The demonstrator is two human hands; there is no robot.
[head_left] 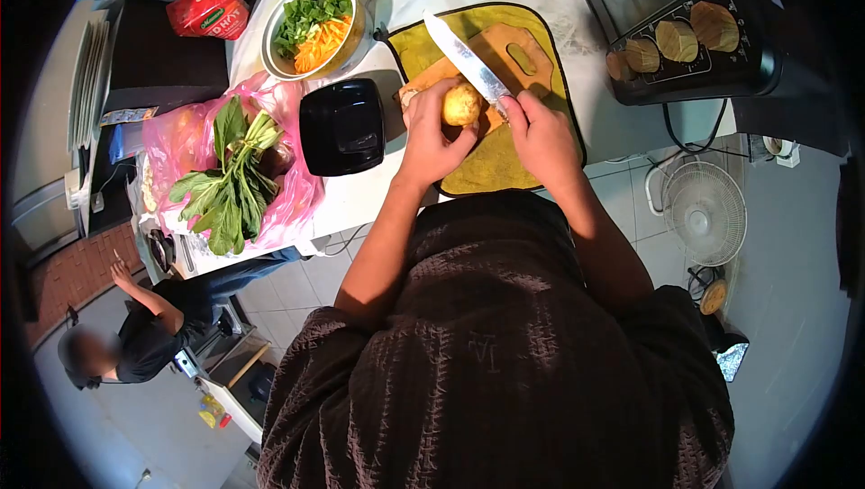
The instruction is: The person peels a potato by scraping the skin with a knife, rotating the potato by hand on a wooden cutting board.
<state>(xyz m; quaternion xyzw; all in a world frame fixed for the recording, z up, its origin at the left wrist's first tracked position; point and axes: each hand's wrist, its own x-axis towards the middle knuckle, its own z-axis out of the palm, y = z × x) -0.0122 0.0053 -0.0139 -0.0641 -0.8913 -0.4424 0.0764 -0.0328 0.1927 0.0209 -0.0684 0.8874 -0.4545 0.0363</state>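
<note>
My left hand is closed around a round, yellowish-brown potato, holding it over the wooden cutting board. In my right hand is the handle of a large knife. Its broad blade points up and to the left across the board, just beside the potato. A small pale piece shows by my left fingers, too covered to name. Under the board lies a yellow-green cloth with a dark edge. To the left of my left hand stands a black square bowl.
A white bowl holds chopped greens and shredded orange vegetable. Leafy greens lie on a pink plastic bag. A red packet is behind. At right are a black appliance and a fan. Another person is lower left.
</note>
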